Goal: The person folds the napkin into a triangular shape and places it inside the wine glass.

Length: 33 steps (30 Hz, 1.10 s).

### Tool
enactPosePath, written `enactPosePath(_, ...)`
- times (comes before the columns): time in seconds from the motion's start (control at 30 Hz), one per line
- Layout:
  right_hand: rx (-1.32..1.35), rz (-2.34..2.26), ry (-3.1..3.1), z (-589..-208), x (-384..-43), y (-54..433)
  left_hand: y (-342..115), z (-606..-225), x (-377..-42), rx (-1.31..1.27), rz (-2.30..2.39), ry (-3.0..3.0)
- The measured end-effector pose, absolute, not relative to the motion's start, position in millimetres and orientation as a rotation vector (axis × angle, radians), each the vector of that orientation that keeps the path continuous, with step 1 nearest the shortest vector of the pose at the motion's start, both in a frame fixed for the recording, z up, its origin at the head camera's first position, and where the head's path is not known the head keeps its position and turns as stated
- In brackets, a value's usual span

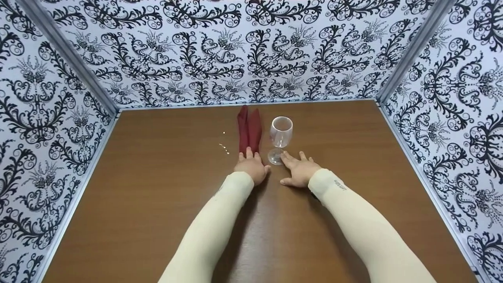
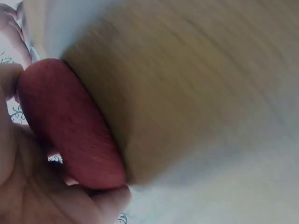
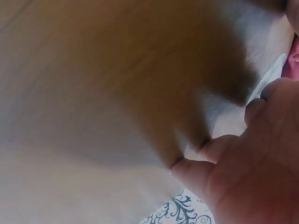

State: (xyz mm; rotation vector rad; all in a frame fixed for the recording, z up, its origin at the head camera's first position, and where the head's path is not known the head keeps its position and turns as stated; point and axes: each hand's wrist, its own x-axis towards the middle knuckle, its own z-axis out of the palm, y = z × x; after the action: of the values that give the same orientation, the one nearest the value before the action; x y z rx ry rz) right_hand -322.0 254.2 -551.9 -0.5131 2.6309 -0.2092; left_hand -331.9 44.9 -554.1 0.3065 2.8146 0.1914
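A dark red folded cloth napkin [image 1: 249,129] lies lengthwise on the table, its far end split into two points. My left hand [image 1: 251,169] rests on its near end, fingers extended forward. In the left wrist view, the rounded near end of the napkin [image 2: 70,126] shows with fingers at its edges. Right of the napkin, a clear stemmed glass [image 1: 281,133] stands upright. My right hand [image 1: 300,171] lies low beside it, fingers spread, with a fingertip at the glass's foot. In the right wrist view, the right hand [image 3: 252,163] has its fingertips down at the tabletop.
The brown wooden table [image 1: 157,204] is bounded by patterned black-and-white walls [image 1: 216,51] at the back and both sides. Several small pale specks [image 1: 224,148] show on the table left of the napkin. Grey metal posts [image 1: 78,59] stand at the back corners.
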Motion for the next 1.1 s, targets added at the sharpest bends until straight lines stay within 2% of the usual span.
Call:
enactPosePath(0.23, -0.517, -0.21, 2.635, -549, -321, 254, 32, -552, -343, 0.253, 0.293, 2.949)
enactPosePath(0.53, -0.52, -0.224, 2.643, -553, -321, 254, 29, -548, -352, 0.009, 0.43, 2.854)
enactPosePath(0.83, -0.502, -0.234, 2.629, -557, -325, 256, 31, -544, -360, 0.025, 0.208, 2.78)
enactPosePath(1.1, -0.482, -0.243, 2.611, -557, -325, 257, 18, -542, -363, 0.124, 0.292, 2.865)
